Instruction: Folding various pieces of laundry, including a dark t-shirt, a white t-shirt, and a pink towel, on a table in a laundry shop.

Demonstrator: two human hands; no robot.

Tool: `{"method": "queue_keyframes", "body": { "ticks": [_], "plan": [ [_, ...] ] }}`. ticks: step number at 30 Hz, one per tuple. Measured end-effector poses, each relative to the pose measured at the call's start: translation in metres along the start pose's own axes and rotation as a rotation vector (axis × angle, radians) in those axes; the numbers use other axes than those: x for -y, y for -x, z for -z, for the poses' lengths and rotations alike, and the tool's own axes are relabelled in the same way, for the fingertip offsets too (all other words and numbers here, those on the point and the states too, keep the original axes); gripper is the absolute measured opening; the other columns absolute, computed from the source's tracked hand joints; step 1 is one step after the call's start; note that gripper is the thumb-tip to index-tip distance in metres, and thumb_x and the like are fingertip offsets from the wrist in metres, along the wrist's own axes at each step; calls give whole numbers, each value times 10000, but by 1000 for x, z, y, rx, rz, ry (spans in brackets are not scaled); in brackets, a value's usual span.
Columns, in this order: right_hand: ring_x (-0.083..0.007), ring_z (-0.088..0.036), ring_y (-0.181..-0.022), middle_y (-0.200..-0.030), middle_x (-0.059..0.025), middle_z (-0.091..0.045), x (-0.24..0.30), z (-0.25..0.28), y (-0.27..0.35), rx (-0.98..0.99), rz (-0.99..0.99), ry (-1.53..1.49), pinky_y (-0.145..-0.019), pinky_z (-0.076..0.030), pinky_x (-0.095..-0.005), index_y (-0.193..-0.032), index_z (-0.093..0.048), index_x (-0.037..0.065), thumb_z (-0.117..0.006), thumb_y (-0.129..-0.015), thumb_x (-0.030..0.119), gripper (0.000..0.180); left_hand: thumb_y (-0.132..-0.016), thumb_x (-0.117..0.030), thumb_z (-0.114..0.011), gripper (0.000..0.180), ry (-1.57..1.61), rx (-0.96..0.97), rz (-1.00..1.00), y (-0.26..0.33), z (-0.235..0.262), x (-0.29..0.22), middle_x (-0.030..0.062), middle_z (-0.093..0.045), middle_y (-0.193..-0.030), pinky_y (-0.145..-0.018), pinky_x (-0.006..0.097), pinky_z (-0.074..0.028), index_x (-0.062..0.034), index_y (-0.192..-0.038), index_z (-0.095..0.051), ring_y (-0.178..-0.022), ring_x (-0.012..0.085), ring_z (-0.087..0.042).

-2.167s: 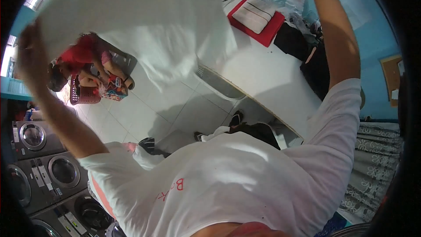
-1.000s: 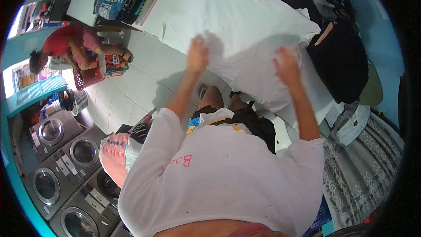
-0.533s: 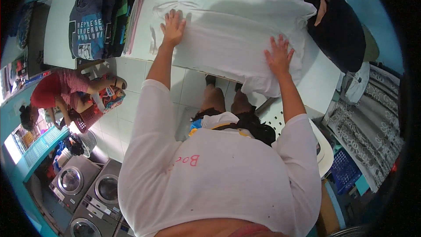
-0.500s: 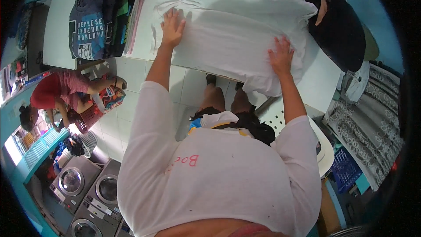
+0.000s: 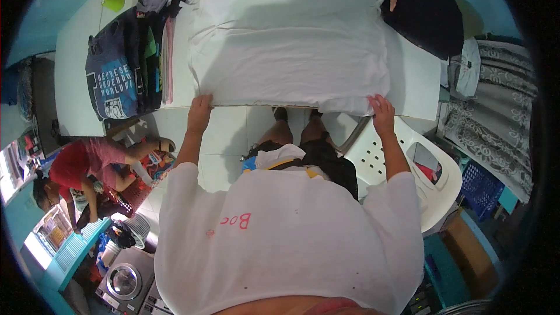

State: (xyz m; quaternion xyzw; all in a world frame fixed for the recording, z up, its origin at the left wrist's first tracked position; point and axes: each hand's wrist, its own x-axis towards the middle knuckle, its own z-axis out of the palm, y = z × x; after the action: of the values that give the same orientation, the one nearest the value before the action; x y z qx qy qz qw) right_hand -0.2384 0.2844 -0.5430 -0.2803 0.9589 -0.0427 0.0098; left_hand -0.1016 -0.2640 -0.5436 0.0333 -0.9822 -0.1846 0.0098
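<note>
A white cloth [image 5: 291, 46] lies spread in a wide rectangle on the white table [image 5: 411, 76], with shallow wrinkles across it; whether it is a garment or a sheet I cannot tell. At its near left corner, by the table's front edge, my left hand [image 5: 200, 114] has its fingers closed on the hem. My right hand [image 5: 382, 116] pinches the near right corner, where the fabric bunches a little and hangs slightly over the edge.
Folded dark shirts [image 5: 114, 76] stand in a stack at the table's left. Dark clothes [image 5: 426, 14] are piled at the far right. A white plastic chair [image 5: 429, 198] is beside my right arm. A co-worker in red [image 5: 79, 166] bends over a basket near a washing machine [image 5: 123, 280].
Both hands have moved from lying flat on the cloth back to its near corners, and their fingers have closed. The cloth now lies flatter and squarer. My view has shifted slightly.
</note>
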Motion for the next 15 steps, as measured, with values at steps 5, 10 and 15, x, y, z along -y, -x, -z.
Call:
{"method": "queue_keyframes", "body": {
  "ticks": [5, 10, 15],
  "plan": [
    [-204, -441, -1023, -1124, 10, -476, 0, 3, 11, -72, -14, 27, -783, -379, -367, -1047, -551, 247, -530, -619, 29, 481, -655, -60, -615, 251, -61, 186, -33, -6, 17, 2, 100, -509, -947, -765, 362, -415, -50, -883, -511, -909, 288, -476],
    [-209, -455, -1067, -1101, -11, -529, 0, 27, 33, 123, 79, -310, -805, -391, -357, -981, -598, 189, -596, -583, -1, 440, -696, -79, -571, 235, -215, 116, -259, 0, 31, -8, 96, -498, -993, -807, 384, -395, -44, -914, -490, -972, 273, -457],
    [-216, -577, -848, -877, -94, -620, -20, 64, -9, 362, -304, -634, -773, -441, -308, -907, -617, 58, -599, -663, 77, 246, -778, -113, -518, 151, 350, 320, 142, -10, 76, 14, 77, -508, -844, -707, 298, -437, -49, -913, -497, -812, 181, -535]
  ]
}}
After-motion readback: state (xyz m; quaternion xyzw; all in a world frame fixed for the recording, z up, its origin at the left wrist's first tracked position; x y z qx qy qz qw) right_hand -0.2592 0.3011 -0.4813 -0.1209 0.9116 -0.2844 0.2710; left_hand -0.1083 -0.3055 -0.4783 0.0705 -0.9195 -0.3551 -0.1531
